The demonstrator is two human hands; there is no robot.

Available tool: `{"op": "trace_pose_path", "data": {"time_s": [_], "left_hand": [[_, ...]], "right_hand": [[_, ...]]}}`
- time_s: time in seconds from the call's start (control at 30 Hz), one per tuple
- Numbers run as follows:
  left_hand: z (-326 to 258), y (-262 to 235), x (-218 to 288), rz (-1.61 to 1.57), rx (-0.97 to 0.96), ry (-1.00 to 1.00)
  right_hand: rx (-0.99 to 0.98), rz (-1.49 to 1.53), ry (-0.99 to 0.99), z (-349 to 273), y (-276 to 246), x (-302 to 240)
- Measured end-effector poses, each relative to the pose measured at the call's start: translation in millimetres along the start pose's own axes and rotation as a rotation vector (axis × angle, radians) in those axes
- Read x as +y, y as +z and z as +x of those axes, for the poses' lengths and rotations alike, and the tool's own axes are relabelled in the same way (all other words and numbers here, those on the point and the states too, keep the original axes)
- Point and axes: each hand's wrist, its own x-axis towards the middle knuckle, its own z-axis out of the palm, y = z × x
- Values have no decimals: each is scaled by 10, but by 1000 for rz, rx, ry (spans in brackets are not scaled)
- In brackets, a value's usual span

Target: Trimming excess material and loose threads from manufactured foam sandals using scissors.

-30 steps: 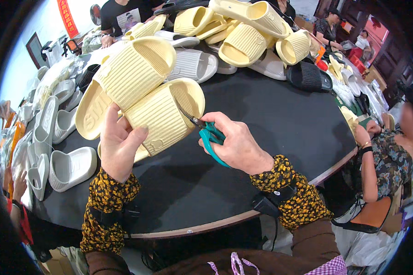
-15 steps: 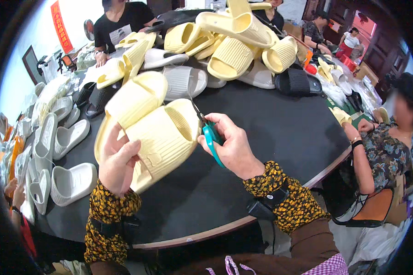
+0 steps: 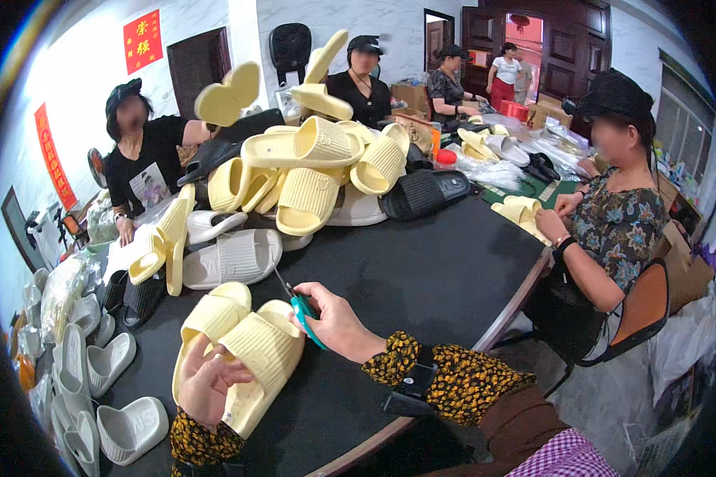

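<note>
A pair of pale yellow slide slippers (image 3: pixel 269 350) lies side by side over the black table in front of me. My left hand (image 3: pixel 207 383) grips the pair at its near end, the thumb and fingers bent at the ribbed straps. My right hand (image 3: pixel 344 327) is closed around teal-handled scissors (image 3: pixel 305 319), just right of the slippers' far end. The dark blades point up and leftward, past the slipper; whether they touch it I cannot tell. Beyond the pair lies a grey slipper (image 3: pixel 232 259).
Across the table rises a pile of yellow slippers (image 3: pixel 306 199), mixed with grey and black slippers (image 3: pixel 426 195). Grey slippers (image 3: pixel 131 433) line the left edge. Several people sit around; one at right handles yellow slippers (image 3: pixel 522 216). Another holds up a yellow slipper (image 3: pixel 229 95).
My view has tilted up and turned right, so the room shows more. Both hands keep their holds. Across the table, a person has raised a yellow slipper.
</note>
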Motion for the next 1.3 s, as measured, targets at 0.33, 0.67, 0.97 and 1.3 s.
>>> {"op": "trace_pose_path", "data": {"time_s": [0.33,0.67,0.97,1.3], "left_hand": [[41,-63,145,366,216,111],[170,-824,253,500,463,197],[227,-1151,148,557,454,68],[233,-1035,109,606,399,28]], "right_hand": [[-49,-41,-67,-5,-20,-40],[-127,-98,-124,-61,-14,-177],[-337,-181,-379,-120,1,-258],[-463,-427,-281,-128,-28,-207]]}}
